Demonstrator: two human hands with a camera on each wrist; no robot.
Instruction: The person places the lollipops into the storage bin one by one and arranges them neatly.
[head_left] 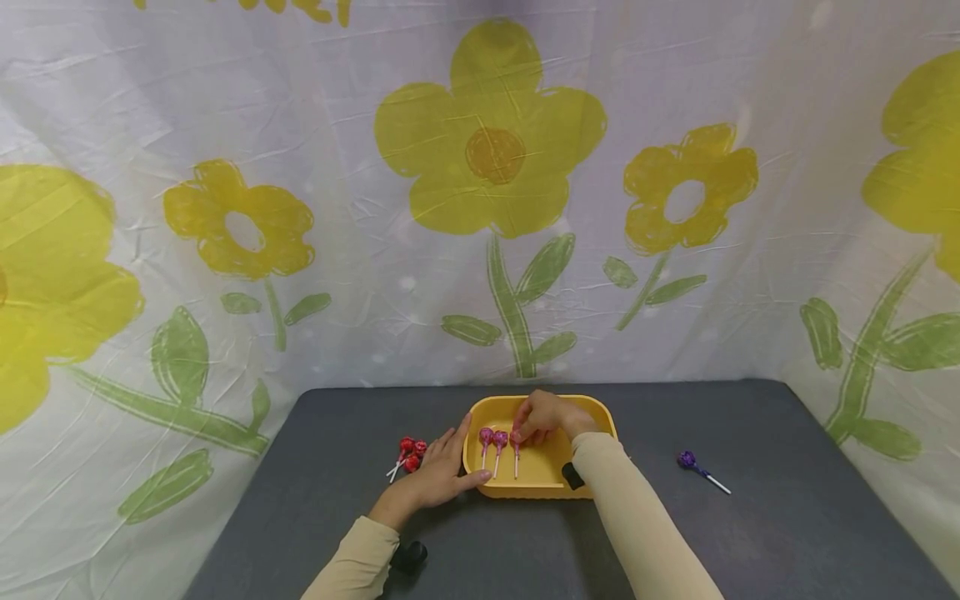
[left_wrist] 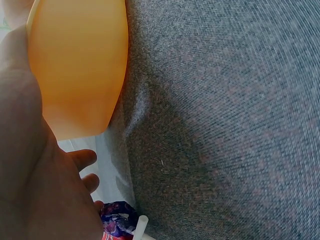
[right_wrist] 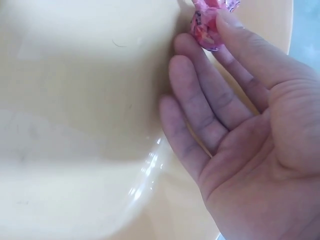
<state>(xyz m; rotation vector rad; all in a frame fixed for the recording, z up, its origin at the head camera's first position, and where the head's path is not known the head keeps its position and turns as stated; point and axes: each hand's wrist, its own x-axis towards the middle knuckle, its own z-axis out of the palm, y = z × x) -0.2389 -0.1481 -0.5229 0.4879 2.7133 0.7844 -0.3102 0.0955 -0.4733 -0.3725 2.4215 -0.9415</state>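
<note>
A yellow plastic tray [head_left: 536, 492] holds two pink lollipops, one at the left [head_left: 486, 437] and one beside it [head_left: 500, 438], sticks toward me. My right hand [head_left: 553, 415] reaches inside and pinches a third pink lollipop [head_left: 515, 437] by its wrapped head, between thumb and fingertips in the right wrist view. Along the tray's left side rests my left hand [head_left: 437, 478], fingers extended on the outer wall and thumb at the front rim. Just beyond its fingers lie several red lollipops [head_left: 412, 463]; the left wrist view shows a dark purple and red wrapper [left_wrist: 119, 217] there.
A purple lollipop [head_left: 686, 459] lies to the right of the tray, its white stick angled toward me. The dark grey table [head_left: 780, 517] ends at the back against a hanging cloth [head_left: 360, 333] printed with yellow flowers.
</note>
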